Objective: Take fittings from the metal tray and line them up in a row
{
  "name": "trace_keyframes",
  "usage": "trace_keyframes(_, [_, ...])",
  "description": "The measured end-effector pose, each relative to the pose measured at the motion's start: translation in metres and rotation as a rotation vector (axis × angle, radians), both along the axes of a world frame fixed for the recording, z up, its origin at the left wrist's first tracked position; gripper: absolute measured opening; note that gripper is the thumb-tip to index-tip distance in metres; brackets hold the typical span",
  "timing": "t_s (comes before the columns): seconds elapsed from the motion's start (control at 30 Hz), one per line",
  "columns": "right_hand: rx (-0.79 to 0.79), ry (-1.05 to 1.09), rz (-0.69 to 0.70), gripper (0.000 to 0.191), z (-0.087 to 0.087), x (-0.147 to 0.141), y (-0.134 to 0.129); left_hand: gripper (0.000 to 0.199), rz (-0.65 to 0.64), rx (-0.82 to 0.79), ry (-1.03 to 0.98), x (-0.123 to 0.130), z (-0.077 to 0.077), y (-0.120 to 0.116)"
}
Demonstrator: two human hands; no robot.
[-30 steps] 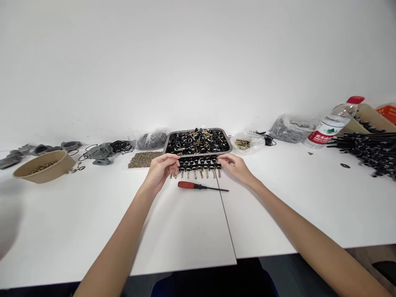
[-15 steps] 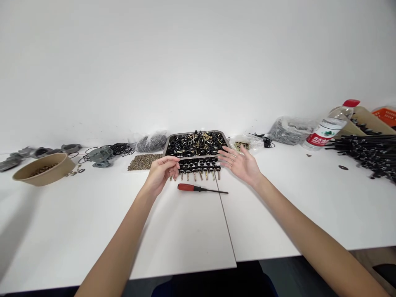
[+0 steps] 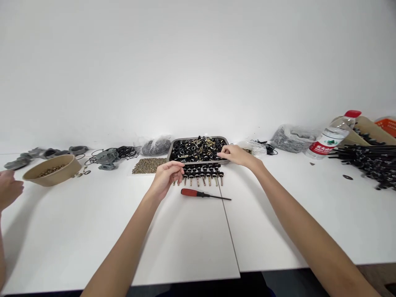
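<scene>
Rows of small black parts with brass-coloured stems (image 3: 198, 175) lie on the white tabletop (image 3: 185, 239), between the hands, just on the near side of a grey metal tray (image 3: 201, 163) heaped with loose black and brass-coloured pieces (image 3: 193, 149). With twelve o'clock toward the wall, the rows run from nine to three, their near stems pointing to six. From the left hand (image 3: 163, 180) they lie at three o'clock, right beside its fingertips; from the right hand (image 3: 237, 154) they sit at about eight. The left hand is the nearer to the rows, its thumb and forefinger close together; whether it pinches anything cannot be told. The right hand is at the three o'clock end of the tray, fingers bunched over the heaped pieces, any grip there too small to make out. A red-handled screwdriver (image 3: 202, 194) lies at six o'clock from the rows, its tip toward three.
</scene>
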State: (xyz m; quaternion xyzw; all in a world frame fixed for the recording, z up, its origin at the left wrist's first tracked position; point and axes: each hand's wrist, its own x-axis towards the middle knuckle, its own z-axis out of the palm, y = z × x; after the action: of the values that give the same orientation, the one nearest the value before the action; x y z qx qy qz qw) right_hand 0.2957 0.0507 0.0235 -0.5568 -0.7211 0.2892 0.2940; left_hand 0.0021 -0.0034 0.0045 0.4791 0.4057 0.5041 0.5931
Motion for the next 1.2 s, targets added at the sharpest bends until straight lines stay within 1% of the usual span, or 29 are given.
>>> trace_keyframes(0.07, [-0.055,-0.108,0.067,0.026,0.004,-0.004,0.011,0.018,0.001,-0.003,0.006,-0.001,-0.001,0.001])
trace_keyframes(0.13, [-0.087,-0.182,0.111,0.025,0.005,-0.007,0.019,0.018,0.001,0.000,0.008,-0.003,-0.002,0.002])
trace_keyframes(0.3, [-0.100,-0.260,0.194,0.023,0.002,-0.006,0.026,0.018,-0.006,-0.007,0.029,-0.002,-0.005,0.003])
trace_keyframes(0.43, [-0.088,-0.284,0.196,0.023,0.003,0.001,0.029,0.017,-0.017,-0.017,0.035,-0.001,-0.006,0.004])
trace_keyframes(0.57, [-0.060,-0.268,0.189,0.020,0.013,0.002,0.025,0.018,-0.018,-0.007,0.013,-0.002,-0.007,0.005])
trace_keyframes(0.67, [-0.006,-0.158,0.225,0.019,0.024,-0.009,0.016,0.022,-0.009,0.057,0.019,0.001,-0.006,0.003])
trace_keyframes(0.77, [-0.003,0.079,0.367,0.024,0.033,-0.032,0.003,0.033,0.040,0.205,0.110,0.008,-0.003,-0.003])
trace_keyframes(0.83, [-0.053,0.210,0.470,0.026,0.033,-0.052,-0.007,0.043,0.058,0.295,0.195,0.015,-0.001,-0.007])
trace_keyframes(0.9, [-0.079,0.290,0.544,0.025,0.031,-0.072,-0.016,0.051,0.060,0.344,0.266,0.020,-0.001,-0.011])
trace_keyframes(0.97, [-0.061,0.319,0.572,0.024,0.027,-0.087,-0.025,0.052,0.086,0.372,0.308,0.023,-0.003,-0.012])
trace_keyframes(1.07, [-0.020,0.313,0.543,0.026,0.023,-0.099,-0.032,0.042,0.163,0.415,0.307,0.023,-0.008,-0.010])
trace_keyframes(1.13, [-0.015,0.291,0.544,0.027,0.022,-0.098,-0.031,0.035,0.207,0.430,0.307,0.021,-0.011,-0.007])
trace_keyframes(1.2, [0.014,0.227,0.527,0.028,0.023,-0.089,-0.024,0.032,0.223,0.418,0.334,0.019,-0.013,-0.006])
